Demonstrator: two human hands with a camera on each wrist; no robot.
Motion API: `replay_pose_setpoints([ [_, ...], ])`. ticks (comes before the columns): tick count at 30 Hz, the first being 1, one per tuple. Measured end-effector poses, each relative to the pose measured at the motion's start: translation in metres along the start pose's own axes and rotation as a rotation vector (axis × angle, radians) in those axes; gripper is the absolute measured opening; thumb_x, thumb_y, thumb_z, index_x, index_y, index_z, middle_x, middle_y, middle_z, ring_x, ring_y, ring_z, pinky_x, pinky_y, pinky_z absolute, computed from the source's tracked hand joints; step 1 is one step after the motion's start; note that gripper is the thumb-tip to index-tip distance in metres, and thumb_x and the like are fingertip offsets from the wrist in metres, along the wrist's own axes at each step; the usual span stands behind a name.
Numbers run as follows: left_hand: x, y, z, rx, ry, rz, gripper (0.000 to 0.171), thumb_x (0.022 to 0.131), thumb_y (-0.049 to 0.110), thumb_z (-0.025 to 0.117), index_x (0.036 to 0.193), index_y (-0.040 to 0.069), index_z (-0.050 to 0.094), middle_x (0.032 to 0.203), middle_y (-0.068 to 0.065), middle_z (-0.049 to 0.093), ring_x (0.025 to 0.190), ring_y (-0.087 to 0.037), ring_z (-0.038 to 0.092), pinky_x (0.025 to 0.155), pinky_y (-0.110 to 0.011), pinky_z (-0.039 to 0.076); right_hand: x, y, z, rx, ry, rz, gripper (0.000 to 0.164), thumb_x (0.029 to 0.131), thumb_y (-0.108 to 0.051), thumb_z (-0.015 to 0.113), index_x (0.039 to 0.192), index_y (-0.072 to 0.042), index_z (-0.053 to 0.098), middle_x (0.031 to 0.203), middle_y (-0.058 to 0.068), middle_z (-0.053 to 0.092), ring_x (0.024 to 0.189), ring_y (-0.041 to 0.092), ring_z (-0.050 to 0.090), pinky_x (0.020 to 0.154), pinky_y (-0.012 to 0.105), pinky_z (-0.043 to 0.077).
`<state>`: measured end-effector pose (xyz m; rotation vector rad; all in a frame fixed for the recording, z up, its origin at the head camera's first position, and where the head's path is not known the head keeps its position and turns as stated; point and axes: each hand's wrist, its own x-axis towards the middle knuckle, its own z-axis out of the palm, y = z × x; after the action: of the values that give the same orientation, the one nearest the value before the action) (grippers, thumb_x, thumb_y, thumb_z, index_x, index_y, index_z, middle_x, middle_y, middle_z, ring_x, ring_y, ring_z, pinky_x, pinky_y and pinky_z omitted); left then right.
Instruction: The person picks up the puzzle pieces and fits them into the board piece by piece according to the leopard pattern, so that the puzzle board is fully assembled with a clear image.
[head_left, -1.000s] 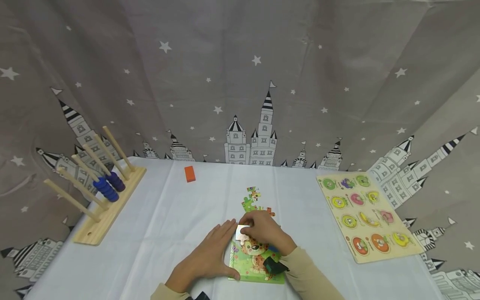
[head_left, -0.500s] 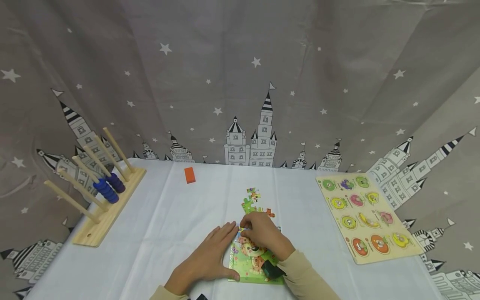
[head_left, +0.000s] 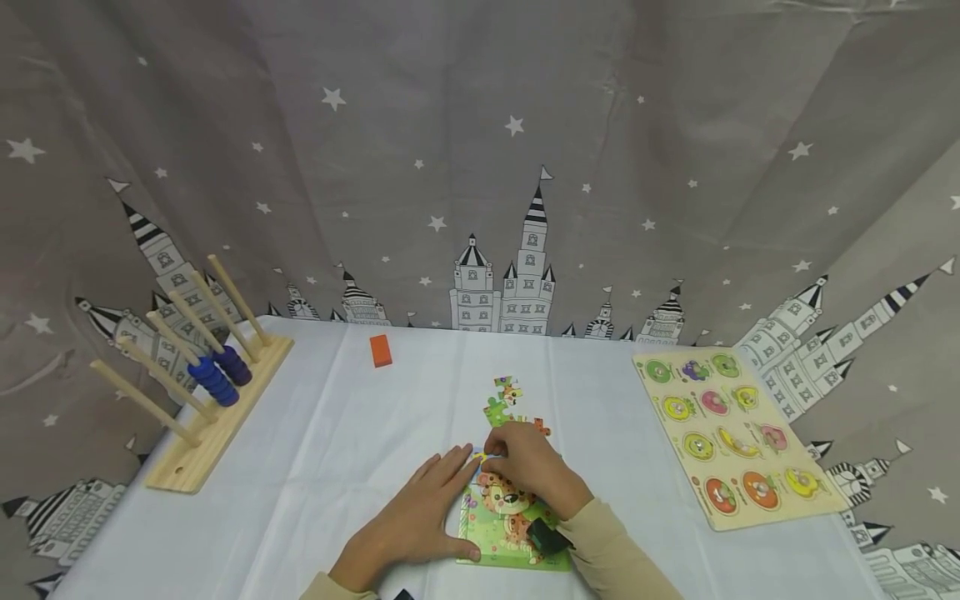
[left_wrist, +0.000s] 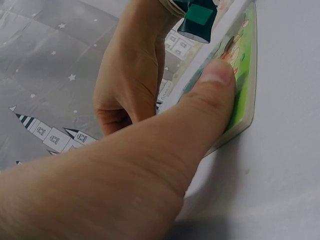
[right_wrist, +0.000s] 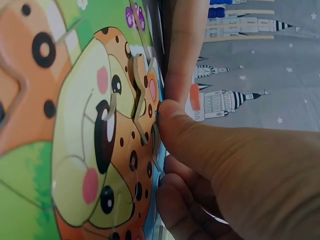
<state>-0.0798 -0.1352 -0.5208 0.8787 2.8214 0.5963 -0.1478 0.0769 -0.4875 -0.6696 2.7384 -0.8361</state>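
A jigsaw puzzle (head_left: pixel 483 546) with a spotted cartoon cub on green lies in a shallow tray at the table's front. My left hand (head_left: pixel 420 517) lies along its left side, fingers extended, thumb (left_wrist: pixel 217 75) resting on the near left corner. At the far left corner my right hand (head_left: pixel 528 462) pinches a puzzle piece (right_wrist: pixel 153 85) showing an orange ear and some blue. That piece sits slightly raised and tilted against its neighbours in the right wrist view. My right fingers hide part of the puzzle's far edge.
Several loose puzzle pieces (head_left: pixel 496 410) lie just beyond the puzzle. An orange block (head_left: pixel 380 351) is farther back. At left stands a wooden peg stand (head_left: pixel 187 467) with blue and purple rings (head_left: pixel 213 382). A fruit knob board (head_left: pixel 720 508) lies at right.
The puzzle piece in my right hand has turned from its white back to its printed face and come down at the far left corner. My left hand has stayed in place.
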Motion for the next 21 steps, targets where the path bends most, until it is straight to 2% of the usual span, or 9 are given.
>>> replay_pose_setpoints([
  [5, 0.000, 0.001, -0.003, -0.002, -0.006, 0.009, 0.118, 0.074, 0.082, 0.067, 0.161, 0.011, 0.031, 0.170, -0.011, 0.026, 0.157, -0.030, 0.026, 0.125, -0.053, 0.028, 0.000, 0.003, 0.000, -0.005, 0.001, -0.017, 0.015, 0.085, -0.025, 0.084, 0.090, -0.015, 0.074, 0.085, -0.004, 0.068, 0.073, 0.005, 0.058, 0.066, 0.022, 0.050],
  [10, -0.001, 0.003, -0.003, -0.003, -0.008, 0.011, 0.120, 0.073, 0.083, 0.067, 0.162, 0.012, 0.030, 0.170, -0.012, 0.025, 0.157, -0.030, 0.025, 0.125, -0.054, 0.027, 0.005, 0.014, -0.011, 0.059, -0.004, -0.010, 0.012, 0.090, -0.021, 0.080, 0.096, -0.013, 0.075, 0.086, -0.004, 0.069, 0.076, 0.005, 0.059, 0.069, 0.023, 0.052],
  [13, 0.000, 0.004, -0.004, -0.006, -0.017, 0.012, 0.124, 0.070, 0.085, 0.068, 0.162, 0.012, 0.028, 0.171, -0.011, 0.022, 0.158, -0.031, 0.023, 0.126, -0.055, 0.026, 0.017, 0.027, -0.024, 0.101, 0.056, 0.045, 0.013, 0.090, -0.019, 0.079, 0.101, -0.011, 0.075, 0.087, -0.003, 0.069, 0.077, 0.007, 0.060, 0.072, 0.025, 0.053],
  [17, 0.000, 0.005, -0.005, -0.027, -0.038, 0.007, 0.129, 0.068, 0.084, 0.071, 0.163, 0.011, 0.024, 0.172, -0.008, 0.018, 0.159, -0.033, 0.019, 0.126, -0.058, 0.022, 0.037, 0.050, -0.036, 0.136, 0.129, 0.143, 0.028, 0.090, -0.020, 0.079, 0.115, -0.009, 0.073, 0.099, 0.002, 0.071, 0.087, 0.013, 0.063, 0.080, 0.034, 0.056],
  [21, 0.000, 0.005, -0.003, -0.038, -0.061, -0.006, 0.131, 0.067, 0.085, 0.070, 0.164, 0.012, 0.021, 0.173, -0.003, 0.017, 0.159, -0.032, 0.017, 0.126, -0.059, 0.020, 0.052, 0.068, -0.038, 0.122, 0.124, 0.206, 0.043, 0.090, -0.027, 0.079, 0.130, -0.013, 0.068, 0.110, 0.005, 0.067, 0.095, 0.017, 0.060, 0.085, 0.038, 0.053],
])
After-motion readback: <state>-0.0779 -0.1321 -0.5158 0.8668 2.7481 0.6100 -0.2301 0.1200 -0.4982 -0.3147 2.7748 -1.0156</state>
